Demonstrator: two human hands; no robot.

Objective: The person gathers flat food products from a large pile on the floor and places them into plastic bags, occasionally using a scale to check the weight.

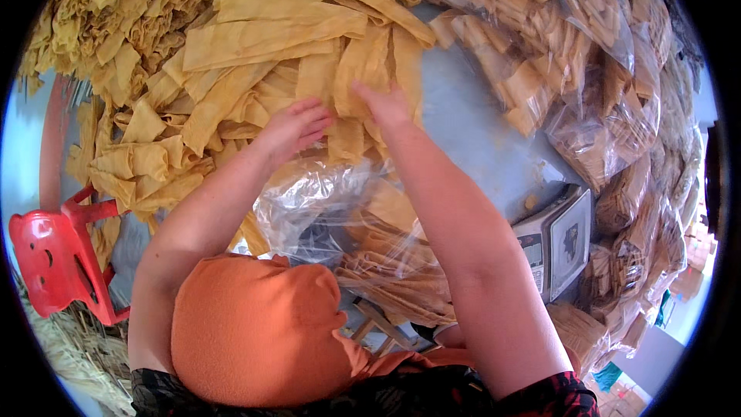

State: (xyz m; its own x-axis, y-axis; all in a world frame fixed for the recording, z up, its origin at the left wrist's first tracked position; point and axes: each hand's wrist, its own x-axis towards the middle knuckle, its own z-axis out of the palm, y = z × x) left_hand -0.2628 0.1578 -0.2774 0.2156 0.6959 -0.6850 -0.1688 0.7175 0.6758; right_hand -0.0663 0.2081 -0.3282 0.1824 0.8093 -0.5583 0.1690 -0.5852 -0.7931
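Observation:
A broad heap of yellow, flat, pliable strips [270,27], which look like dried bean curd sheets, lies before me. My left hand [299,127] is at the heap's near edge, its fingers stretched out towards the right and nothing visibly gripped. Close to it on the right, my right hand [384,106] rests against the hanging end of a strip [363,62], thumb and finger apart; some of its fingers are hard to make out. Below both hands lies a crumpled clear plastic bag [309,193]. Between my forearms, a clear bag of stacked brownish strips [397,274] sits close to my body.
Filled clear bags of folded strips [532,38] pile up along the right. A boxy scale with a square plate [567,235] stands right of my right forearm. The red plastic chair [58,262] is at left. An orange cloth [258,328] covers the lower middle. Grey surface [471,139] shows right of the heap.

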